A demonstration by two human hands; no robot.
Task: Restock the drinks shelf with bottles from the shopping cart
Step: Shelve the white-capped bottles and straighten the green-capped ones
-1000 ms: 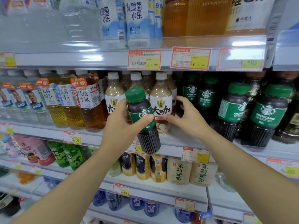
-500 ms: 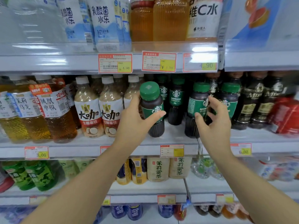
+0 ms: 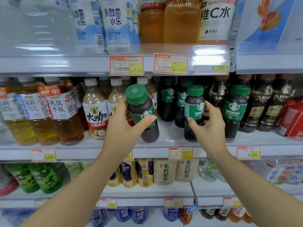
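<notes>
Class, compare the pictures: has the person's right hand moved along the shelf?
Yes. The right hand moved rightward, away from the milk tea bottles, and now grips a shelved coffee bottle.

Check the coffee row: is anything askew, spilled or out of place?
Only the Americano bottle in the left hand leans, cap tipped toward the camera, not yet stood on the shelf. The right hand grips an upright front bottle. Nothing spilled.

Top shelf (image 3: 49, 66): white-and-blue bottles (image 3: 114, 22) read 乳酸菌水乐 and a white bottle (image 3: 214, 18) 维C水. Middle shelf (image 3: 98, 151): each dark bottle (image 3: 233, 112) bears AMERICANO on a green label, the beige bottles (image 3: 96, 115) 大咖; the cream bottles (image 3: 164, 172) on the lower shelf (image 3: 147, 200) read 茉莉. Front-edge price tags (image 3: 127, 65) show 4.90 (top), 3.00 and 6.00 (middle).
</notes>
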